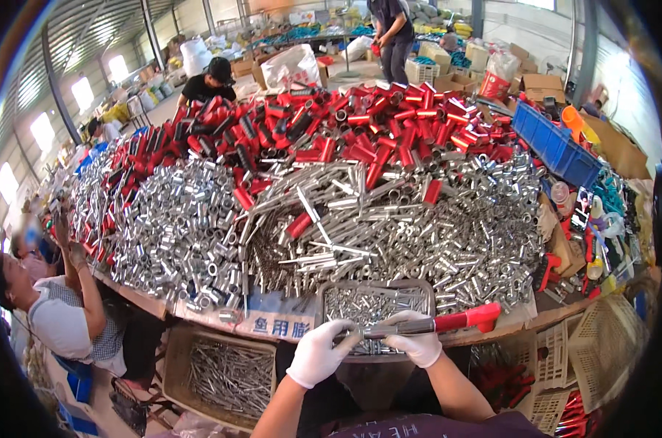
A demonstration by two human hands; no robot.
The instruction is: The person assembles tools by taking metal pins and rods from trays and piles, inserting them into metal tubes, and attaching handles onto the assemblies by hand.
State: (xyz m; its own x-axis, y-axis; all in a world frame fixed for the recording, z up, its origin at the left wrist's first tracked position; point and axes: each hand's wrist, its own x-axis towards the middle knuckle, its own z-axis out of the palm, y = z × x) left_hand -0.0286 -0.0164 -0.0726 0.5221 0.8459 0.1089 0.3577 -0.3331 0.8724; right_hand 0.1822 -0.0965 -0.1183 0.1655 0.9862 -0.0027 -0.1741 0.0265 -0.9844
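Note:
Between my hands, a metal tube with a red handle lies nearly level above the front edge of the table, its red end to the right. White knit gloves cover both hands. My left hand pinches the tube's metal left end between thumb and fingers. Farther along, my right hand is wrapped round the metal part beside the red section, some fingers hidden behind it. Just beyond the hands, a shallow tray full of small metal parts stands on the table edge.
Silver sleeves, rods and fittings heap the table, red tubes behind. A blue crate stands at right. A bin of metal rods stands lower left; plastic baskets lower right. A co-worker sits at left; others are farther back.

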